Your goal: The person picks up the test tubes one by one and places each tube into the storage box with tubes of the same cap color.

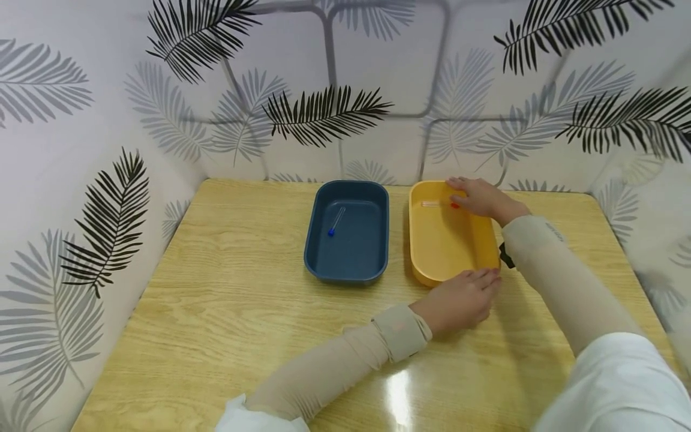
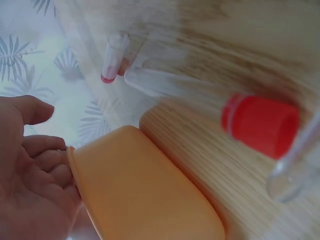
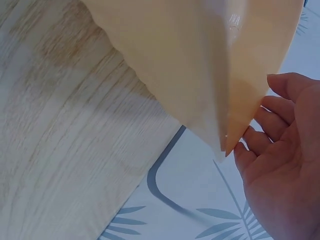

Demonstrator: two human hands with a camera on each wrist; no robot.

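Note:
A yellow tray (image 1: 442, 240) stands toward the right of the table, with a clear red-capped tube (image 1: 430, 204) lying inside near its far end. My left hand (image 1: 466, 298) touches the tray's near right corner; in the left wrist view its fingertips meet the rim while the thumb stands off. At the far right corner is my right hand (image 1: 483, 199), its fingertips against the outside under the rim and its thumb apart from the tray wall. Neither hand holds a tube. Red-capped tubes (image 2: 262, 125) also show, partly see-through and blurred, in the left wrist view.
A dark blue tray (image 1: 345, 279) stands left of the yellow one, holding a blue-capped tube (image 1: 337, 222). Behind both trays, a leaf-patterned cloth (image 1: 372, 156) hangs at the back edge of the wooden table (image 1: 232, 270). A small black object (image 1: 506, 256) shows beneath the right wrist.

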